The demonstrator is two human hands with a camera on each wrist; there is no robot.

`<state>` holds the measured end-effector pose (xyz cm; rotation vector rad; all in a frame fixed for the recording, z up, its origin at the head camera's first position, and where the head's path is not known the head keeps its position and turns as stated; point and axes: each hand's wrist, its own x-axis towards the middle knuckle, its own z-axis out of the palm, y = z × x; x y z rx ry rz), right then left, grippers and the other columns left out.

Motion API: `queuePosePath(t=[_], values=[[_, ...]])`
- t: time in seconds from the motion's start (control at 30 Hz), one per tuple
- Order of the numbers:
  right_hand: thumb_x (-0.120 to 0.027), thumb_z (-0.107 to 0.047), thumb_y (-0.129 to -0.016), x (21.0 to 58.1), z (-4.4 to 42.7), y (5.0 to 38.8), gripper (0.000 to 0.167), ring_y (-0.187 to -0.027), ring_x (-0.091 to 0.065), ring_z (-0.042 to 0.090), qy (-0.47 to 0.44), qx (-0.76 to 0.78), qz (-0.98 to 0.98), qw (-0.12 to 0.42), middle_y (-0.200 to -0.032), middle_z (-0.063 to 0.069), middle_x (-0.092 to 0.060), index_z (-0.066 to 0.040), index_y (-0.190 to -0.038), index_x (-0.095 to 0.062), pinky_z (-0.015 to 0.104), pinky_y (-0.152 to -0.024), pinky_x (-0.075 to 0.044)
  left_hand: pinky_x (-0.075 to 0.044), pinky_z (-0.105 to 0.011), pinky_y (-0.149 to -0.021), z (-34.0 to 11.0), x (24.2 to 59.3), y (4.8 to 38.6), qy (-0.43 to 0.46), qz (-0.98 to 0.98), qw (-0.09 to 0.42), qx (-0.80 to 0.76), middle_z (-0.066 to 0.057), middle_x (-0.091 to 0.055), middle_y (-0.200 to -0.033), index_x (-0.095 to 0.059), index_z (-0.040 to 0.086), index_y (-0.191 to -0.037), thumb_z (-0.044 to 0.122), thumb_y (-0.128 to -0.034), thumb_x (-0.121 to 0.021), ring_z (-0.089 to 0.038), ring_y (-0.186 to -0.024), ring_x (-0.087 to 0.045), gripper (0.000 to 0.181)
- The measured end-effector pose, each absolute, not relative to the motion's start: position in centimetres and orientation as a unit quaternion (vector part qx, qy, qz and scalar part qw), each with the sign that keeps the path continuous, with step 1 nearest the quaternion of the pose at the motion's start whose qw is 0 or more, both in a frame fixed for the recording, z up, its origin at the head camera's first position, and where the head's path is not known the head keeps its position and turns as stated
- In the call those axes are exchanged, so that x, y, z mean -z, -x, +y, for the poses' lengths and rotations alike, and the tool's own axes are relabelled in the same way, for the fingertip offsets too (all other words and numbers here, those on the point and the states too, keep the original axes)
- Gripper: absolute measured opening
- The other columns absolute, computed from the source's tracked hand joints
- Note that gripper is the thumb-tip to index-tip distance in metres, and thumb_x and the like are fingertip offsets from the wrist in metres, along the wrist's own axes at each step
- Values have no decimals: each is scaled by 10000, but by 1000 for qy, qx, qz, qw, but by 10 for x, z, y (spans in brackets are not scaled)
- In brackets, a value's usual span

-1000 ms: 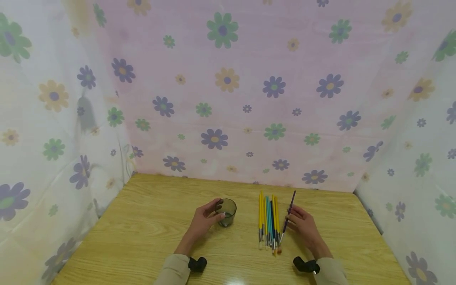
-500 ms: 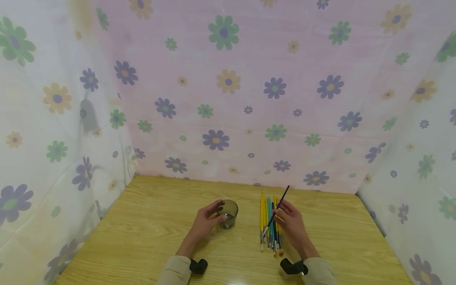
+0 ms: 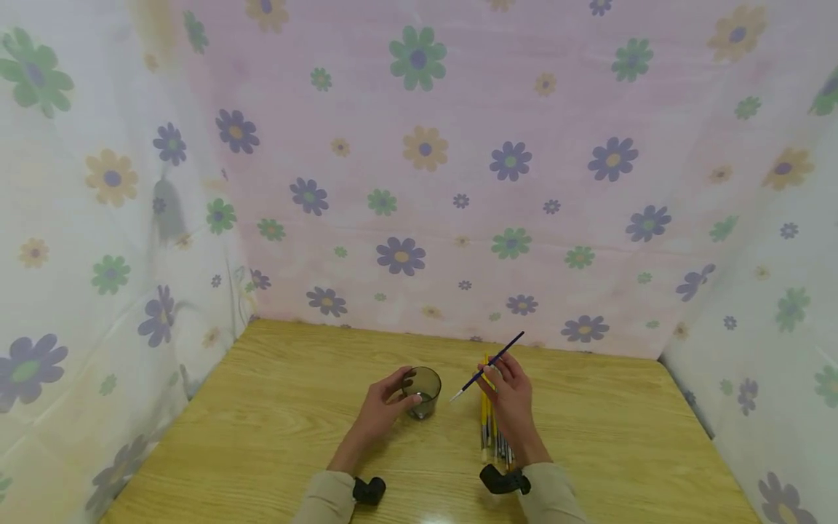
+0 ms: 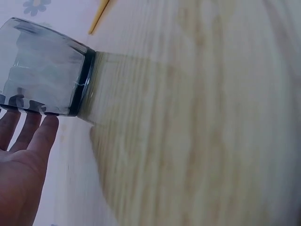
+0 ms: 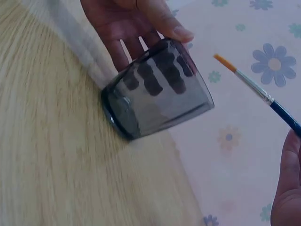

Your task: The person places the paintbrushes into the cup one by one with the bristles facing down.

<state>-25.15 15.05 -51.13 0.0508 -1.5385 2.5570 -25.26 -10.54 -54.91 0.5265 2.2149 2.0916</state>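
While our left hand [image 3: 382,407] is curled round the smoky glass [image 3: 428,386] in the head view, our right hand [image 3: 513,400] pinches a dark blue paintbrush [image 3: 471,381]. The glass stands on the wooden counter [image 3: 262,415], and we've got the brush at a slant, bristles down toward the glass, near its right side but not touching. Under our right hand there's a bunch of brushes [image 3: 484,418], some yellow-handled, bristle ends toward us; the hand covers a good part of them. We've got light sleeves [image 3: 327,498], a black wrist mount [image 3: 369,490] on each arm, and a flowery sheet [image 3: 425,211] behind everything.

Over on the left wrist cam, we see three fingertips [image 4: 51,123] against the glass, its base right on the counter, plus one yellow handle end [image 4: 99,18] poking in up top.

On the right wrist cam, our left fingers show dark through the glass, thumb tip by the rim. Next to it we spot the brush's orangey bristles [image 5: 225,62] and silver ferrule [image 5: 254,86], our right hand at the edge.
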Motion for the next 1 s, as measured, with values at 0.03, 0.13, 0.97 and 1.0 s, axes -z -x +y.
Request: queuePosePath(t=[0.03,0.13,0.97,1.0], values=[[-587,30,-1008,510,147,252,303,-1045,-695,139,-16,-858,-507,86,-1153,14,-597,-62,-1286,-509,292,-896,-608,-390,-564,-1159,-105,550,253,-172,716,24,-676,-213,-495,-1514,-405,-36,-1531,103,-964,-707,-426,-1394,-460,657],[-590,59,-995,507,139,255,277,-1020,-696,154,-6,-868,-483,111,-1129,20,-597,-84,-1230,-559,290,-870,-615,-408,-551,-1148,-105,551,253,-173,717,22,-674,-221,-497,-1510,-408,-40,-1527,105,-960,-713,-428,-1389,-466,660],[-626,124,-942,506,102,275,329,-965,-716,180,-56,-853,-491,168,-1087,47,-606,-42,-1219,-565,327,-841,-628,-405,-550,-1149,-104,550,254,-163,716,21,-678,-205,-512,-1505,-449,-9,-1516,114,-946,-730,-399,-1389,-483,647],[-630,118,-942,506,101,275,332,-968,-715,181,-55,-851,-496,166,-1090,44,-606,-39,-1227,-561,324,-839,-629,-403,-551,-1151,-104,550,254,-163,714,22,-680,-202,-514,-1505,-452,-5,-1516,115,-947,-731,-396,-1390,-484,645]])
